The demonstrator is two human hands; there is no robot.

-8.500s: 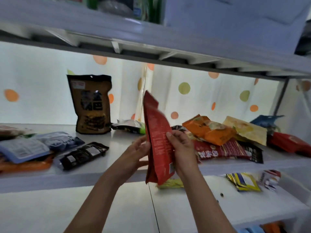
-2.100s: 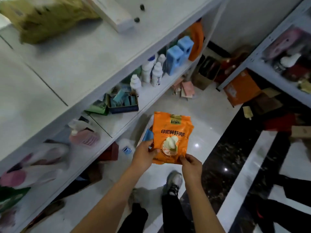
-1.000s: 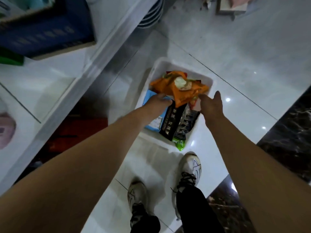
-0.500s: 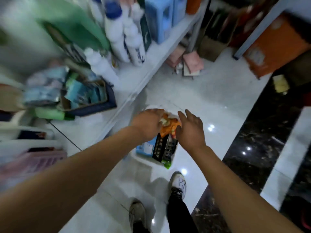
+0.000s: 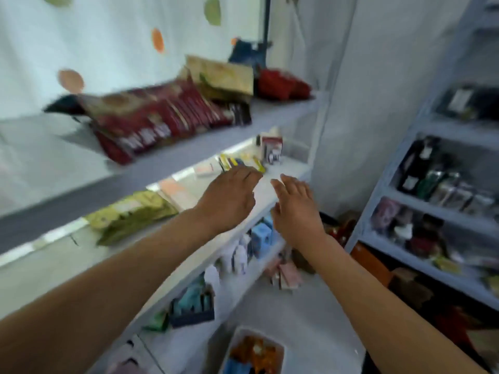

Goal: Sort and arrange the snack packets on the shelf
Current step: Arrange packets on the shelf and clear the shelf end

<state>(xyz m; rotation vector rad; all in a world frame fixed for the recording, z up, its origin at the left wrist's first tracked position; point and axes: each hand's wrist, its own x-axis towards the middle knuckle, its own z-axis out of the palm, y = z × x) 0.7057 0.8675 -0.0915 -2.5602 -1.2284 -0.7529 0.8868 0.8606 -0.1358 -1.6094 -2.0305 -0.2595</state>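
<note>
Reaching out empty, left hand (image 5: 229, 197) and right hand (image 5: 295, 209) spread loosely before the white metal shelf (image 5: 151, 168).
Dark red crinkled snack packets (image 5: 159, 120) lay heaped along its upper board's front edge, blurred.

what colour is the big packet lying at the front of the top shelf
Dark red packet with pale lettering, blurred; the head view, the only one, shows it.

The single head camera looks forward and down along the white shelf (image 5: 283, 109) edges, close, tilted and motion-blurred.
</note>
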